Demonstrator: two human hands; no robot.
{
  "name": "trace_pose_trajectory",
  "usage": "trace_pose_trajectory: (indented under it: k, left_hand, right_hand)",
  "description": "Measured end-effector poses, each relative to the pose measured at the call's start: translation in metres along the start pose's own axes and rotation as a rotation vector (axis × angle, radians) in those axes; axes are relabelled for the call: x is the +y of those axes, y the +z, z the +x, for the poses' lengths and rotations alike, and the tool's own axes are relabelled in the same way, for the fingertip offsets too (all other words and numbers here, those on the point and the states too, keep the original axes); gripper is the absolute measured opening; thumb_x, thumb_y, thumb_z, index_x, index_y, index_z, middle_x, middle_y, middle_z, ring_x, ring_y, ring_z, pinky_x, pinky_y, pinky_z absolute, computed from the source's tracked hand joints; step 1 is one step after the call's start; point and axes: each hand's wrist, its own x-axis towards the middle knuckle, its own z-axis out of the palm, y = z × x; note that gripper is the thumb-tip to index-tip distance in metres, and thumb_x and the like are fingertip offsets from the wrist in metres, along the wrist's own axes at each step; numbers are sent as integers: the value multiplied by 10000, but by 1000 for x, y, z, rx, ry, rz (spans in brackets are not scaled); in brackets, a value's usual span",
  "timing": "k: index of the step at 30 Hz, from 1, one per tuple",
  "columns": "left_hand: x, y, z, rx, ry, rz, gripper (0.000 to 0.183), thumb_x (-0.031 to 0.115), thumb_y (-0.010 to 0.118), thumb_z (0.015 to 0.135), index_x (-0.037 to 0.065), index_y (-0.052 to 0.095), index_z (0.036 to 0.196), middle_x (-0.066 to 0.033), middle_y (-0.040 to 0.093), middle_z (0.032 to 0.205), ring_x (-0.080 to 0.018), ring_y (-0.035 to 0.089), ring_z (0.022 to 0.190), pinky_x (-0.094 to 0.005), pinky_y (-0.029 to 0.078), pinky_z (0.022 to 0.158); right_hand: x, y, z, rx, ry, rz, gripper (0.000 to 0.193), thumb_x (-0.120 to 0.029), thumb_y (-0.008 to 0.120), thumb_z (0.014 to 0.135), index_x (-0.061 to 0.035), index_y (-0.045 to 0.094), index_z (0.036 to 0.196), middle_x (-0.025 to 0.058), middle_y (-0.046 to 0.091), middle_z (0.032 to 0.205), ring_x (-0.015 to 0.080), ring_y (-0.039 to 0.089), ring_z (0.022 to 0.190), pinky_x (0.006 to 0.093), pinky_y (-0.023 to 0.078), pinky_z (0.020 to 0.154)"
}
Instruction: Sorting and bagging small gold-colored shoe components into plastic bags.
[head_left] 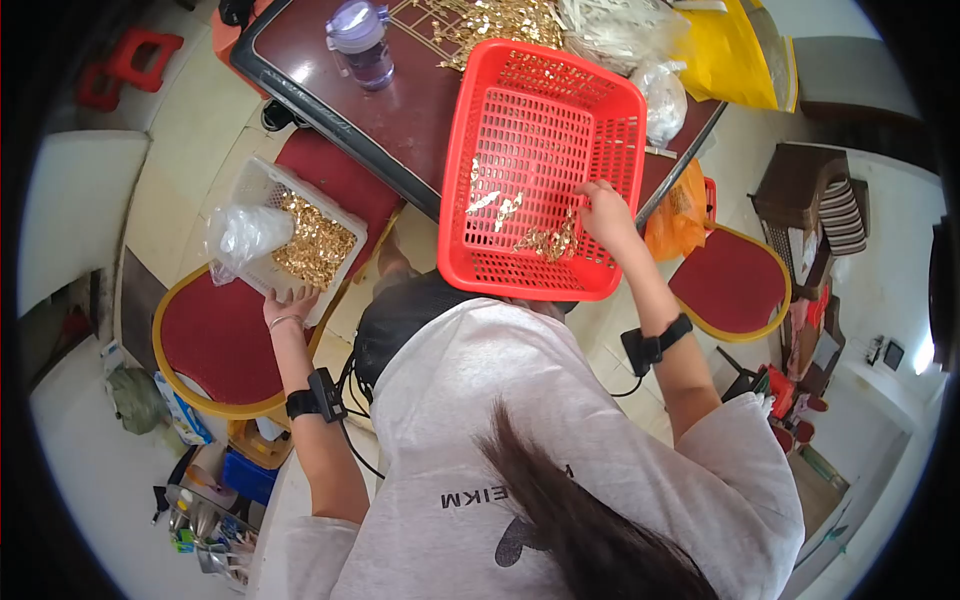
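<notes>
A red plastic basket point(462, 262) with slotted walls rests over my lap and against the table edge. Small gold-coloured pieces point(548, 240) lie scattered on its floor. My right hand point(608, 216) reaches inside by the right wall, fingers bent and close to these pieces; whatever they pinch is too small to make out. At the left, a white basket point(345, 262) sits on a red chair seat, holding a heap of gold-coloured pieces point(312, 243) and a clear plastic bag point(250, 236). My left hand point(291, 306) grips its near rim.
On the dark red table point(400, 125) stand a purple bottle point(362, 48) and a larger spread of gold pieces point(490, 25). Clear bags point(625, 35) and a yellow bag point(735, 50) lie at its far right. Chairs with red seats point(733, 283) flank me.
</notes>
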Motion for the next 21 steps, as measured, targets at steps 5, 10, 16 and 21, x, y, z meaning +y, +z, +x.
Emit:
trace_pose_trajectory:
  k: [5, 10, 16, 21]
  left_hand:
    - [-58, 43, -25, -228, -152, -11, 284, 191, 456, 912, 70, 532, 1157, -135, 511, 1260, -307, 501, 1163, -500, 325, 1015]
    - [-114, 75, -66, -418, -151, 133, 255, 145, 465, 901, 46, 568, 1113, -77, 588, 1165, -223, 549, 1104, -447, 385, 993]
    - [-170, 97, -115, -700, -178, 457, 265, 127, 502, 891, 71, 572, 1140, -42, 608, 1109, -182, 563, 1037, -374, 421, 970]
    - [-214, 100, -149, -819, -130, 810, 420, 266, 432, 928, 65, 450, 1295, -81, 523, 1244, -207, 501, 1129, -357, 382, 1005]
  right_hand:
    - [20, 30, -16, -303, -175, -361, 543, -22, 641, 663, -95, 464, 1171, 153, 457, 1131, 331, 488, 1067, 419, 473, 856]
    - [41, 72, -20, -218, -420, -241, 274, -101, 602, 732, -60, 561, 1000, 158, 515, 1025, 342, 552, 953, 423, 517, 734]
    - [41, 63, -16, -131, -287, -33, 116, -57, 603, 689, -10, 611, 794, 181, 606, 822, 343, 630, 797, 421, 516, 700]
    - [34, 40, -8, 128, -48, 554, 119, -32, 624, 705, 15, 652, 811, 177, 637, 692, 287, 655, 659, 380, 519, 604]
